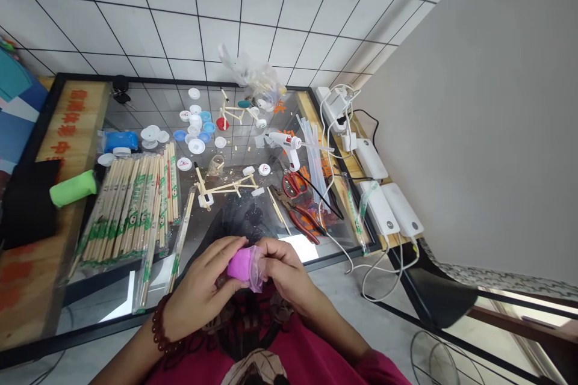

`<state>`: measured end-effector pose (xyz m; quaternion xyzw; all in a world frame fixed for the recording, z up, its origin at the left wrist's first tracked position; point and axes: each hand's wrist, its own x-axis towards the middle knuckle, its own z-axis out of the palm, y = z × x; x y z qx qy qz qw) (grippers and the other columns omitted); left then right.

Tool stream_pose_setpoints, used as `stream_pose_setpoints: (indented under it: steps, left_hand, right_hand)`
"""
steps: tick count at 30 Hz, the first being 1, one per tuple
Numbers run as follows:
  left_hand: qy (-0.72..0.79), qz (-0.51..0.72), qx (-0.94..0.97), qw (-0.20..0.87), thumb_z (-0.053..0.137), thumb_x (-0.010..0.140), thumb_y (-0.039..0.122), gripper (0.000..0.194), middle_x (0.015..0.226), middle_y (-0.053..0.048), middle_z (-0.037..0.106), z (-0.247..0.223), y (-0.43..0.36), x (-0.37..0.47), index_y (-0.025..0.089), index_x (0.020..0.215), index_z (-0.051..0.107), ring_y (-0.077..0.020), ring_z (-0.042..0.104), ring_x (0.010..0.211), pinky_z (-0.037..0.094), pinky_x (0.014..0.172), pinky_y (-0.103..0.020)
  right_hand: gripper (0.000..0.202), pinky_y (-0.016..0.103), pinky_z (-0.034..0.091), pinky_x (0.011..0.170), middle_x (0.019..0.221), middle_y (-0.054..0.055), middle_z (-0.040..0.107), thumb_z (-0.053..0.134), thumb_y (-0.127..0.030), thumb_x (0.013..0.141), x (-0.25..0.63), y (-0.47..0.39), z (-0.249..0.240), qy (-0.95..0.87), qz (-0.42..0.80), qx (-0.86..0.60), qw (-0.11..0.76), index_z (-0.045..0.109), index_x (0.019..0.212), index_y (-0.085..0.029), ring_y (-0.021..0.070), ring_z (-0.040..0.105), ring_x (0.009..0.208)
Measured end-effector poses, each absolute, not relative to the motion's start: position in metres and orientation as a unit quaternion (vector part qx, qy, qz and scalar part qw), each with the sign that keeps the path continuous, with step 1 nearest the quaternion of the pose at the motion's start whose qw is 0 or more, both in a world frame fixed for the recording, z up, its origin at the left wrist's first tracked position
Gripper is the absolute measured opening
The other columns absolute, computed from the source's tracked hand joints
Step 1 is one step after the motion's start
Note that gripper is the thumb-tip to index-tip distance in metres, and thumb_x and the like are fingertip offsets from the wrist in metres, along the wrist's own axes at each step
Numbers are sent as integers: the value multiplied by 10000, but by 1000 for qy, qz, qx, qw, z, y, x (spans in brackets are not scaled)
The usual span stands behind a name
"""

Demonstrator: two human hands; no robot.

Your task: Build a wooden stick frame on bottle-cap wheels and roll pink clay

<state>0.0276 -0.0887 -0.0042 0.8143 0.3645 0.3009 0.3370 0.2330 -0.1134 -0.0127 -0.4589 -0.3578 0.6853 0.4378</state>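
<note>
1. Head view: I hold a purple block (239, 264) between both hands, much nearer me than the glue gun (284, 143) and somewhat to its left.
2. The clear wrapper (257, 269) around the block's right end looks thin to me; a hard, sudden tug could split it and make the block pop out of my grasp.
3. If it slipped, I judge it might knock the stick frame (230, 185), which lies left of the glue gun and closer to me, or hit the pliers (292, 207), on my side of the gun.
4. Squeezing too hard could also dent the block, if it is as soft as it looks.
5. My left hand (208, 283) is part curled, fingers above the block and thumb below, closed on it.
6. My right hand (285, 269) is drawn in tighter, its fingers pinching the wrapper.
7. Both hands sit close together; whether their fingertips touch, I cannot tell.
</note>
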Motion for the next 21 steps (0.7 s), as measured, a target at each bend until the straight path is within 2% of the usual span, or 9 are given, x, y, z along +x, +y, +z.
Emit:
stream_pose_setpoints:
  steps: [5, 7, 9, 12, 14, 16, 18, 20, 21]
  left_hand:
    - [394, 347, 784, 331, 668, 926, 168, 323, 1153, -91, 788, -5, -91, 35, 196, 1248, 684, -203, 761, 1058, 611, 973, -293]
    - [408, 355, 771, 336, 647, 926, 153, 277, 1094, -84, 797, -5, -92, 37, 192, 1195, 704, -191, 770, 990, 621, 906, -270]
    - [418, 360, 760, 343, 611, 933, 149, 238, 1042, -81, 801, -3, -92, 38, 193, 1138, 725, -187, 771, 930, 625, 836, -263]
    - [408, 382, 755, 342, 555, 926, 117, 241, 971, -74, 799, 0, -92, 39, 197, 1050, 746, -176, 758, 839, 615, 761, -257]
    - [391, 403, 757, 333, 558, 908, 92, 236, 922, -59, 793, 1, -92, 41, 203, 1003, 744, -168, 749, 808, 607, 755, -252]
    - [375, 417, 757, 334, 573, 895, 78, 206, 835, -35, 769, 1, -92, 43, 208, 938, 727, -161, 735, 769, 598, 737, -244]
    - [369, 418, 752, 350, 581, 891, 86, 172, 775, -26, 738, 1, -92, 45, 208, 865, 699, -162, 717, 738, 586, 700, -241]
    - [374, 397, 747, 380, 569, 909, 107, 164, 839, -47, 752, 1, -93, 44, 205, 885, 700, -176, 726, 780, 591, 700, -250]
    - [376, 377, 748, 396, 562, 925, 121, 176, 925, -67, 770, 1, -93, 42, 203, 958, 714, -189, 740, 844, 605, 741, -262]
  right_hand:
    - [415, 224, 363, 565, 633, -50, 516, 776, -536, 834, 233, -113, -13, -376, 685, -425, 457, 568, 713, -198, 94, 433, 573]
    - [494, 226, 375, 573, 678, -52, 508, 819, -626, 778, 234, -113, -13, -389, 682, -401, 473, 556, 767, -208, 98, 439, 597]
    - [595, 233, 413, 610, 755, -48, 516, 888, -679, 666, 234, -112, -14, -412, 664, -395, 483, 578, 884, -221, 106, 460, 650]
    - [811, 239, 475, 679, 919, -15, 561, 931, -707, 562, 232, -111, -16, -460, 645, -398, 462, 633, 1154, -240, 124, 523, 759]
    - [886, 258, 515, 730, 1016, 21, 591, 945, -700, 531, 229, -110, -17, -517, 624, -391, 437, 669, 1240, -245, 150, 571, 846]
    - [786, 288, 540, 787, 1026, 42, 623, 938, -669, 583, 225, -110, -17, -568, 577, -393, 436, 727, 1200, -231, 171, 599, 885]
    - [611, 299, 544, 812, 967, 46, 650, 899, -626, 697, 222, -110, -16, -593, 527, -414, 446, 767, 1127, -213, 170, 611, 860]
    - [465, 274, 535, 745, 896, 34, 648, 855, -582, 785, 222, -109, -15, -597, 491, -436, 461, 789, 1049, -206, 150, 600, 784]
    - [420, 262, 524, 712, 872, 28, 639, 848, -559, 805, 223, -109, -14, -602, 477, -442, 463, 795, 1028, -207, 144, 593, 759]
